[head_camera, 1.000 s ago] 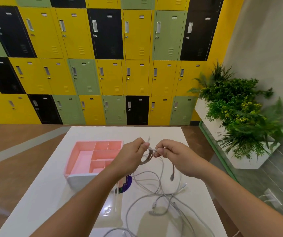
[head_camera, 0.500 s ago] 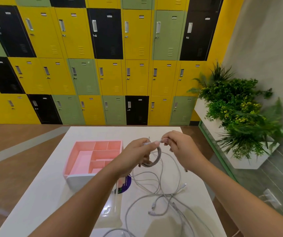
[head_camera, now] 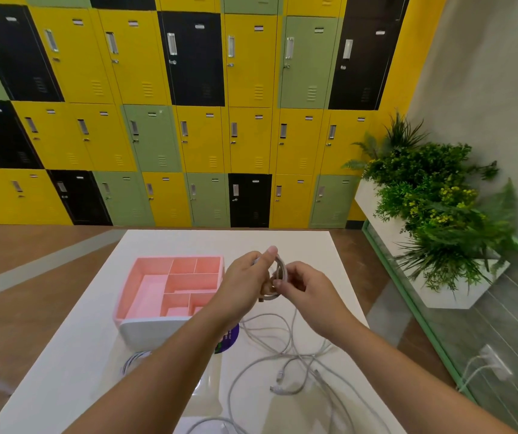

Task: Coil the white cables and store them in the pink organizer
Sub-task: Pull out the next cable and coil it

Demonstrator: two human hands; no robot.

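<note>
On the head camera I see the left hand (head_camera: pixel 243 285) curled round a small cable coil (head_camera: pixel 281 272), held just right of the pink organizer (head_camera: pixel 131 286), ready to drop in, I judge. The right hand (head_camera: pixel 303 288) pinches the coil's side to guide another loop; loose cables (head_camera: pixel 282 355) lie tangled right of the organizer, nearer me.

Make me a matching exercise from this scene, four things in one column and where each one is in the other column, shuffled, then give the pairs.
Things:
1. coiled cable
2. pink organizer
3. loose cables
4. planter

Places:
A. on the floor, right of the table
B. held between the left hand and the right hand
C. spread on the table, nearer the person than the hands
D. on the table, left of the hands

Pairs: 1-B, 2-D, 3-C, 4-A
</note>
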